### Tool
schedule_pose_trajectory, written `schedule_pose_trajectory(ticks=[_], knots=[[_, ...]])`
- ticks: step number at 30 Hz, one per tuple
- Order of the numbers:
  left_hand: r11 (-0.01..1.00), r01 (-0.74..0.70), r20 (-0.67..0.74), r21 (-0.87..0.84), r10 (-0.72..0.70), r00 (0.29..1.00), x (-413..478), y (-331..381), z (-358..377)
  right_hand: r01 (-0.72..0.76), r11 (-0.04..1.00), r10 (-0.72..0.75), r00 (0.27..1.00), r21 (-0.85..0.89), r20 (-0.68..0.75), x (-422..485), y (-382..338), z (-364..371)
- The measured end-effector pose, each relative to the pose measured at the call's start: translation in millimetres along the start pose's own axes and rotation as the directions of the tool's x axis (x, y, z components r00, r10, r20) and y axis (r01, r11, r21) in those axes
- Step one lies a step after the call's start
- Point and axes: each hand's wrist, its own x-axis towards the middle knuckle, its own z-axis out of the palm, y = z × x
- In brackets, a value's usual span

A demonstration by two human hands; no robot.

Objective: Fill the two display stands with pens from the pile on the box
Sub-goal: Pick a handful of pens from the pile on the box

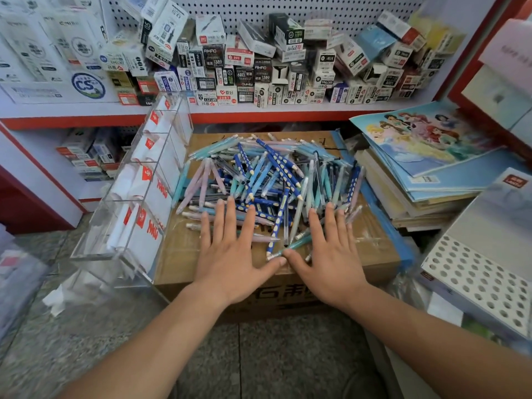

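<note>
Where the red-edged shelf (288, 112) runs across the back, many small pen cartons (259, 67) are heaped on it in front of a white pegboard (316, 7). Under the shelf, a cardboard box (184, 254) stands on the speckled floor (259, 355) and serves as the worktop.

A clear display stand (138, 197) leans against the left side of the box. It has several compartments in a row, and white paper with red marks is inside them. At the right edge of the view there is a white stand with round holes (478, 280), set apart from the box. Between this stand and the box lies a stack of notebooks (426, 156). The top cover shows cartoon princesses.

The pile of pens (267, 174) lies on top of the box and covers most of its far half. The pens are blue, teal, pale pink and dark blue with light dots, and they cross each other in all directions.

The left hand (230, 254) and the right hand (331, 254) lie flat, palm down, on the near edge of the pile. The grip of each hand is apart: the fingers are straight and spread, and they rest on the pens without closing on any. The tips of the two thumbs meet in the middle, beside a teal pen (299, 243).
</note>
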Motion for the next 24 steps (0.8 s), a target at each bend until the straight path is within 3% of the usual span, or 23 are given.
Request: schedule_pose_trajectory(ticks=[12,24], knots=[[0.998,-0.017,-0.124,-0.061,0.009,0.992,5,-4,3,-0.030,0.997,0.033,0.999,0.075,-0.036,7,-5,-3],[0.997,0.013,-0.152,-0.082,-0.025,0.988,-5,-15,-1,-0.010,0.972,0.028,0.997,0.235,-0.070,-3,18,-18]])
